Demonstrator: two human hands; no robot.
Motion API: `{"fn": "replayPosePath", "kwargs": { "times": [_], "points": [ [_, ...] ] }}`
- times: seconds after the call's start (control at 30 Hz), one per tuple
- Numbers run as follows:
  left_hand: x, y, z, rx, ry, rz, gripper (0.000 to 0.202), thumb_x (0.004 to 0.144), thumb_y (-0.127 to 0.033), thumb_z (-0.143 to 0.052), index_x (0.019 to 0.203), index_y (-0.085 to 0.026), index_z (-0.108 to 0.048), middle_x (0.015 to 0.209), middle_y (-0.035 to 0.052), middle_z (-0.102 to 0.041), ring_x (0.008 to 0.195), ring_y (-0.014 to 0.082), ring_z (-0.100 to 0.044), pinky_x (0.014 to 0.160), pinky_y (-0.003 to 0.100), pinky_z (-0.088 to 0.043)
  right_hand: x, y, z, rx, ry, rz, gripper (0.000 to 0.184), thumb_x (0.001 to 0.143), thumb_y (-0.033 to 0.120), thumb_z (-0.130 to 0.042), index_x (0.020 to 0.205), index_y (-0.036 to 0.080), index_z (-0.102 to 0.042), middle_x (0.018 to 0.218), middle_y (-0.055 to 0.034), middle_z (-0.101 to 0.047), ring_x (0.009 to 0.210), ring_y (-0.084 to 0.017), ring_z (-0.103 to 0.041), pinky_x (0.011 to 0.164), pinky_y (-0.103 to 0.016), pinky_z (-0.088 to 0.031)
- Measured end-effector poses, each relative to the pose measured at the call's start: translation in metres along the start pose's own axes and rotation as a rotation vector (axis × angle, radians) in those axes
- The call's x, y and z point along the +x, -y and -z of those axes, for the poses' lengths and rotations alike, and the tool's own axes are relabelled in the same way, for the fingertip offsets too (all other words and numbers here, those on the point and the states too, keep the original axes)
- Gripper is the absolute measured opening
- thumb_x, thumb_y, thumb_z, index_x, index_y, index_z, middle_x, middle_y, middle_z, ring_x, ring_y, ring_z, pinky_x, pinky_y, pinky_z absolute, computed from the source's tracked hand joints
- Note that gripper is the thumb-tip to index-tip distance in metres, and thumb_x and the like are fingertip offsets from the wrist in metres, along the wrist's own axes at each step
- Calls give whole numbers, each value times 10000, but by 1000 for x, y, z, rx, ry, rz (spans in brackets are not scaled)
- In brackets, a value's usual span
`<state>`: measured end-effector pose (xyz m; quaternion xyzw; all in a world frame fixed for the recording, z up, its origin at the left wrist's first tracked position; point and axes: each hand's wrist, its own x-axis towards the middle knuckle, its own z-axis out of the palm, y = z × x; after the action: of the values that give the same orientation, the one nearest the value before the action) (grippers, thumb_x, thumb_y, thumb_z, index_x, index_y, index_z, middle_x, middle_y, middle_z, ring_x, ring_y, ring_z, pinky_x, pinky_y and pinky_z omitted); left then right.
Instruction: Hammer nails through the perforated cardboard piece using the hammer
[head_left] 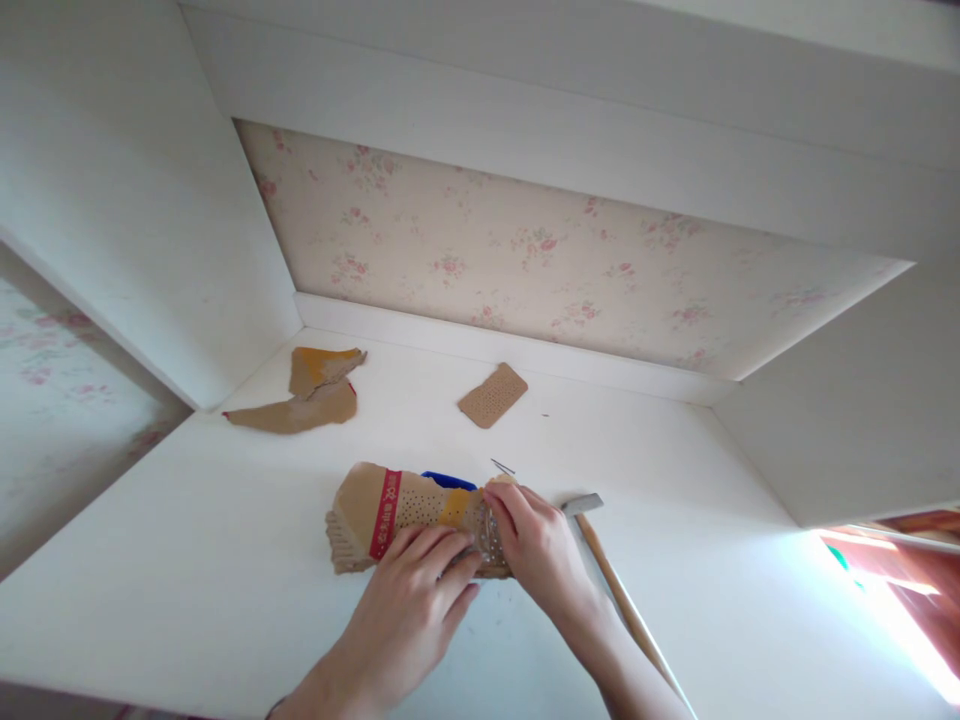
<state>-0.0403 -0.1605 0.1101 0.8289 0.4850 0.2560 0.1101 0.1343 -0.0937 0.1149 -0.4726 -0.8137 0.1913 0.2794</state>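
Note:
A folded piece of corrugated cardboard (356,500) with a red printed band, a yellow patch and many punched holes lies in front of me. My left hand (424,590) grips its near edge, fingers on top and thumb low at the front. At the right end my right hand (536,535) holds the same cardboard, fingers closed on its upper corner. Part of a blue object (448,480) shows behind the cardboard; the rest of it is hidden. Two thin dark nail-like pieces (502,466) lie just beyond my right hand.
A hammer (619,590) with a wooden handle lies to the right, beside my right forearm. Torn cardboard scraps (304,412) lie at the back left. A small perforated cardboard rectangle (493,396) lies near the back ledge. White panels enclose the white tabletop (187,560).

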Motion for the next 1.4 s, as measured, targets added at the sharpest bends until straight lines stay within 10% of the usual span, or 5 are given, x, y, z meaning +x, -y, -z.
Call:
{"fn": "replayPosePath", "kwargs": {
  "times": [0.47, 0.73, 1.4],
  "points": [
    [42, 43, 44, -63, -150, 140, 189, 956, -255, -505, 994, -238, -689, 985, 19, -725, 916, 180, -669, 834, 316, -526, -3, 2, 3, 62, -114, -8, 210, 991, 234, -431, 1071, 243, -625, 965, -34, -734, 850, -176, -697, 765, -267, -525],
    [21, 34, 30, -234, -86, 180, 213, 980, -255, -468, 1007, -233, -677, 1005, 36, -704, 949, 178, -660, 867, 312, -531, -34, 10, 12, 245, -130, -183, 129, 952, 288, -537, 972, 257, -660, 862, -9, -725, 711, -160, -674, 635, -235, -535],
    [13, 18, 6, -208, 42, 220, 192, 827, -260, -715, 1000, -252, -632, 994, 6, -662, 960, 212, -632, 860, 345, -519, -35, 14, -1, 128, -43, -64, 189, 972, 189, -461, 999, 243, -640, 889, -32, -739, 751, -184, -702, 677, -256, -522]
  ]
}}
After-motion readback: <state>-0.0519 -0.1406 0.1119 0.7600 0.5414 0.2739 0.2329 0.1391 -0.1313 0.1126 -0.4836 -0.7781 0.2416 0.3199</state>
